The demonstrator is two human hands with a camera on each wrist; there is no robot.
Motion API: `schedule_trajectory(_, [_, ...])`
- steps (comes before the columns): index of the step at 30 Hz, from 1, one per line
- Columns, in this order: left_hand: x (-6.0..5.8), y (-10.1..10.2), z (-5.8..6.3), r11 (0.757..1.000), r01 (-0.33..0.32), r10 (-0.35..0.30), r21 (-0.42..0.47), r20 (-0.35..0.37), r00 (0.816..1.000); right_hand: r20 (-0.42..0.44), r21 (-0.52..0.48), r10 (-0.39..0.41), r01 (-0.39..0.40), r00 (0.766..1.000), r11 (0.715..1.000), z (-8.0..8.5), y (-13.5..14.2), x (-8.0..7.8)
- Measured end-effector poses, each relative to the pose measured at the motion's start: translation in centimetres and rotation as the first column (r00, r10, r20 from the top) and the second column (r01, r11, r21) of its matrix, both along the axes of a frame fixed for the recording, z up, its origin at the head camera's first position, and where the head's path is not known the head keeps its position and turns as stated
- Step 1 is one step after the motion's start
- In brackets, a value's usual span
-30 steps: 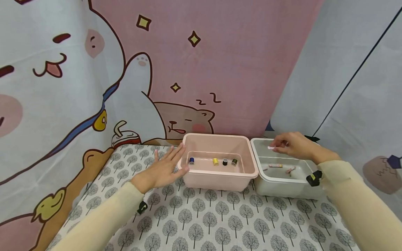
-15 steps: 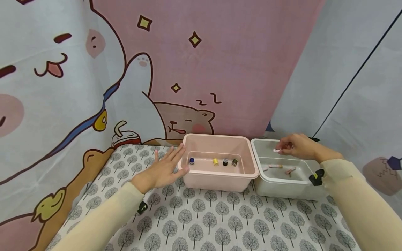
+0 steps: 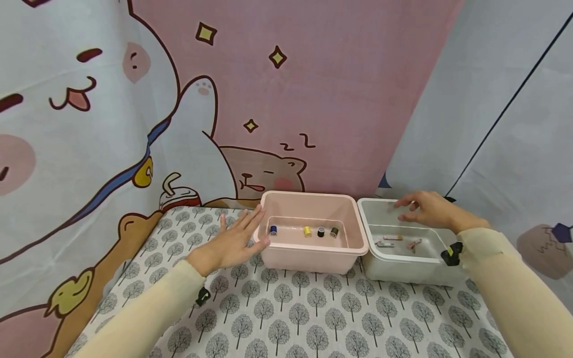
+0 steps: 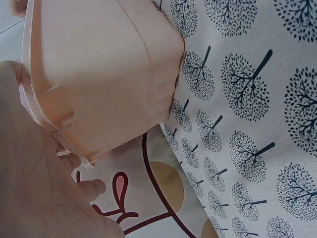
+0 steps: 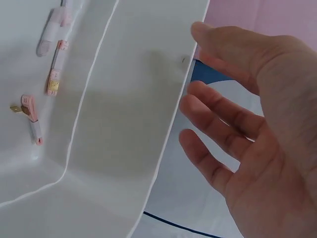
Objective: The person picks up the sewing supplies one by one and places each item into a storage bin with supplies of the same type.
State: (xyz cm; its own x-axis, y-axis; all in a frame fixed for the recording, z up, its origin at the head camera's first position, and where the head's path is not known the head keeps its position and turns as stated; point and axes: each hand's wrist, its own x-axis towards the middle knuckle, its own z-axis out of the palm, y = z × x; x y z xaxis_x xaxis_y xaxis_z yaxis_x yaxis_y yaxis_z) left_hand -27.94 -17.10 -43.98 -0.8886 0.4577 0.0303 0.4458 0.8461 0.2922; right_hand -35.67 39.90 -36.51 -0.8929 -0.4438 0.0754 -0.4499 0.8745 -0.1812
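Note:
My left hand [image 3: 233, 246] lies with straight fingers at the left rim of a pink plastic bin [image 3: 309, 259]. In that bin lie small thread spools: a blue spool [image 3: 273, 229], a yellow spool [image 3: 307, 231], a black spool [image 3: 321, 232] and a dark green spool [image 3: 334, 232]. Above the pale grey bin [image 3: 409, 271] my right hand [image 3: 429, 211] hovers, fingers parted and holding nothing. Folded pink tape measures rest on the grey bin's floor: one tape measure [image 5: 54, 69] beside the far wall, another with a brass end [image 5: 31, 116], and a paler one [image 3: 386, 244].
Both bins stand side by side, the grey one on the right, on a tree-print tablecloth [image 3: 277, 303]. A cartoon-print curtain [image 3: 335, 99] hangs right behind them. The bins' raised rims surround their contents.
The right hand moved slightly right, then let go of a pale folded tape measure, which now lies in the grey bin. Its fingers have parted. The left hand has stayed put.

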Motion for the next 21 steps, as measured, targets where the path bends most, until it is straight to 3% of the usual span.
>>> schedule_trajectory(6, [0.1,0.0,-0.1,1.0,0.001,-0.001,0.004,-0.003,1.0,-0.075,-0.016,0.005,-0.006,0.997,1.0,0.0,-0.2,0.5])
schedule_trajectory(21, [0.1,0.1,-0.1,1.0,-0.005,0.005,0.006,-0.006,1.0,-0.129,-0.095,0.041,-0.053,0.991,0.994,-0.7,-1.2,1.6])
